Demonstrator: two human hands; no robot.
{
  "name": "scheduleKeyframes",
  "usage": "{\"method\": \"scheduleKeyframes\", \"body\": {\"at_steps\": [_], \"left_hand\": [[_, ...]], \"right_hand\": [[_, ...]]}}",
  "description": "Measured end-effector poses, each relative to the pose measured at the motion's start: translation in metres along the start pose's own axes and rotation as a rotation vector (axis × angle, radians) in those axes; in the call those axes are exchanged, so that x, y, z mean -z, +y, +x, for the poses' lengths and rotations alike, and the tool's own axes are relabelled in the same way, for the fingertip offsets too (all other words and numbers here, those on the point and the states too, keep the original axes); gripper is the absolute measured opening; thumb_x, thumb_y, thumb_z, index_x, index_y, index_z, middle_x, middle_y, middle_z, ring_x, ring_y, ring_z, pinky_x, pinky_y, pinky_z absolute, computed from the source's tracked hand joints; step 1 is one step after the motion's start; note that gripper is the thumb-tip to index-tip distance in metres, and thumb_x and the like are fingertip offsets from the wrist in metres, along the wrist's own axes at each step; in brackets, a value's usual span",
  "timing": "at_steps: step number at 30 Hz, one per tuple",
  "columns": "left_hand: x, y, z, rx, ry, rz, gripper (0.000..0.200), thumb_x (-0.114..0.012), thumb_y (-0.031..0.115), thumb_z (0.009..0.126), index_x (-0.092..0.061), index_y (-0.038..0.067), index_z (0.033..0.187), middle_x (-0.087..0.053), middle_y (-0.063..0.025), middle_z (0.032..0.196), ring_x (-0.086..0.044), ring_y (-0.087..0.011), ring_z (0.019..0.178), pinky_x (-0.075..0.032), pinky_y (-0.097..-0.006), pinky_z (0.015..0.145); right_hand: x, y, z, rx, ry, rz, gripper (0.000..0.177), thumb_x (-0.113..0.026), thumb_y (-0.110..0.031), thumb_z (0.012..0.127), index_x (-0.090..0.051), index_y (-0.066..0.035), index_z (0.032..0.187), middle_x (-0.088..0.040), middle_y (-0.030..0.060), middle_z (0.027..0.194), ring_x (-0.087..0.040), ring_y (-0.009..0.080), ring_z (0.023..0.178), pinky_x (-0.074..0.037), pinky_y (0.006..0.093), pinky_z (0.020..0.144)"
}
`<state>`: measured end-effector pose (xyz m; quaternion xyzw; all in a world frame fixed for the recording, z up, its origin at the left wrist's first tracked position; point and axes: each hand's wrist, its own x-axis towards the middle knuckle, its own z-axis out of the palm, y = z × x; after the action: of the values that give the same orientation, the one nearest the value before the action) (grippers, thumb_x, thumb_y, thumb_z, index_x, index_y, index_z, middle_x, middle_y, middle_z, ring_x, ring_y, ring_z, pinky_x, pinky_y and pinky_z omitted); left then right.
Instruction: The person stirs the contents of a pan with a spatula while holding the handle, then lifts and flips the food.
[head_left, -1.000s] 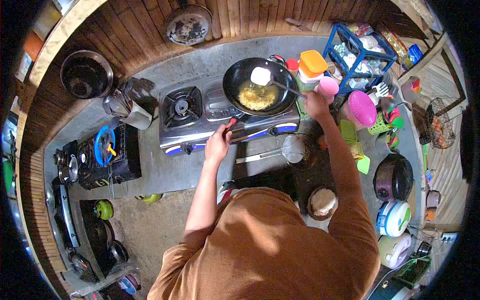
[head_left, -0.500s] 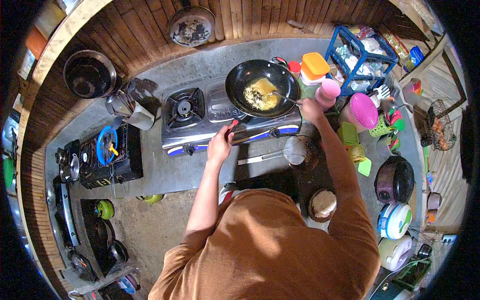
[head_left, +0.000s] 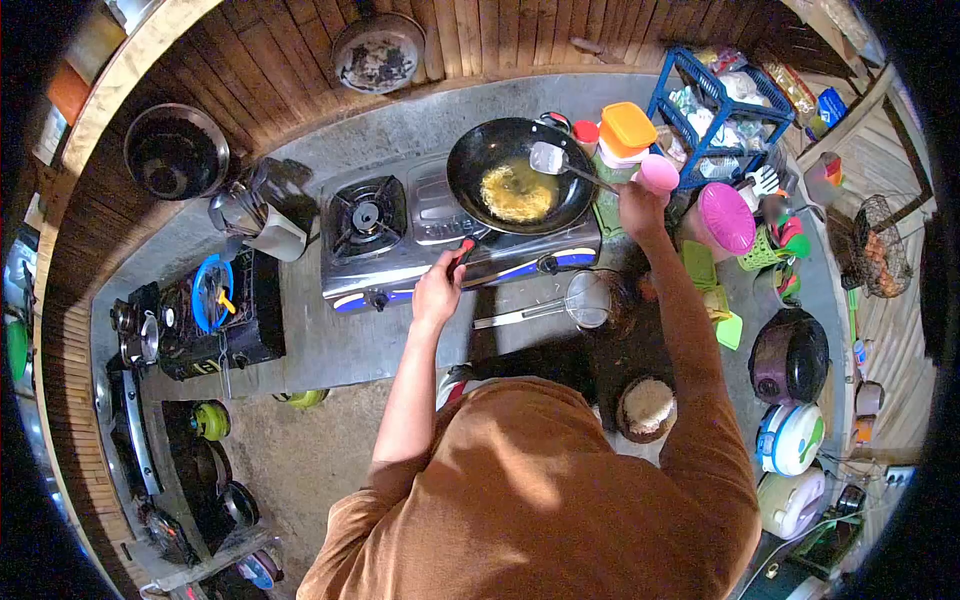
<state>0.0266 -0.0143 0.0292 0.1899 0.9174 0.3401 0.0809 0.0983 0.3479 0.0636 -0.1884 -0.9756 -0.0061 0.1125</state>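
Observation:
A black wok (head_left: pixel 480 165) sits over the right burner of the gas stove (head_left: pixel 400 265). In it lies a yellow, egg-like food (head_left: pixel 515 195) in shiny oil. My left hand (head_left: pixel 437 287) is closed round the wok's handle (head_left: pixel 462 252), which has a red part. My right hand (head_left: pixel 641 210) grips a spatula (head_left: pixel 547 158), its flat metal blade raised above the food near the wok's far right side. Beside my right hand, a pink cup (head_left: pixel 657 174) stands on the counter, partly hidden.
A strainer (head_left: pixel 588 300) lies in front of the stove. Orange-lidded container (head_left: pixel 628 128), blue rack (head_left: pixel 700 110) and pink lid (head_left: pixel 727 219) stand to the right. A utensil holder (head_left: pixel 280 238) is left of the stove's bare burner (head_left: pixel 366 215).
The spatula has lifted out of the food and moved up and right, its blade now showing. My right hand has shifted slightly right; my left hand stays on the handle.

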Motion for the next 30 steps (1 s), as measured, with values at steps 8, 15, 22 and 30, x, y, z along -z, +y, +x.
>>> {"method": "scheduleKeyframes", "body": {"at_steps": [8,15,22,30], "left_hand": [[-0.002,-0.003,0.000,0.015,-0.006,-0.001,0.030,-0.056,0.027,0.089,-0.054,0.024,0.118,-0.065,-0.0190,0.095,-0.060,-0.0415,0.091,-0.048,-0.0496,0.075],[-0.004,-0.002,0.000,0.039,-0.014,-0.017,0.029,-0.055,0.029,0.089,-0.055,0.024,0.118,-0.064,-0.0186,0.096,-0.059,-0.0416,0.092,-0.047,-0.0500,0.075],[0.001,0.003,-0.001,0.029,-0.019,0.006,0.030,-0.057,0.029,0.089,-0.054,0.021,0.118,-0.064,-0.0183,0.099,-0.059,-0.0405,0.094,-0.048,-0.0466,0.076],[-0.002,-0.001,0.001,0.046,-0.037,0.006,0.032,-0.056,0.028,0.089,-0.053,0.022,0.121,-0.065,-0.0177,0.100,-0.060,-0.0389,0.095,-0.048,-0.0452,0.077]], "right_hand": [[-0.017,0.028,0.007,-0.003,-0.072,-0.243,0.016,-0.056,-0.014,0.076,-0.067,-0.004,0.079,-0.065,0.0169,0.077,-0.065,0.0325,0.077,-0.050,0.0449,0.071],[0.011,0.005,-0.001,0.168,-0.339,0.242,0.021,-0.057,-0.013,0.077,-0.069,-0.009,0.093,-0.067,0.0164,0.090,-0.065,0.0305,0.088,-0.050,0.0404,0.082],[-0.002,-0.012,-0.002,0.033,-0.060,0.199,0.028,-0.054,-0.008,0.078,-0.067,-0.008,0.103,-0.066,0.0175,0.087,-0.064,0.0319,0.084,-0.051,0.0424,0.076],[-0.032,-0.006,0.014,-0.004,-0.030,-0.002,0.021,-0.047,-0.012,0.085,-0.066,-0.004,0.084,-0.065,0.0173,0.079,-0.065,0.0359,0.075,-0.052,0.0460,0.068]]}}
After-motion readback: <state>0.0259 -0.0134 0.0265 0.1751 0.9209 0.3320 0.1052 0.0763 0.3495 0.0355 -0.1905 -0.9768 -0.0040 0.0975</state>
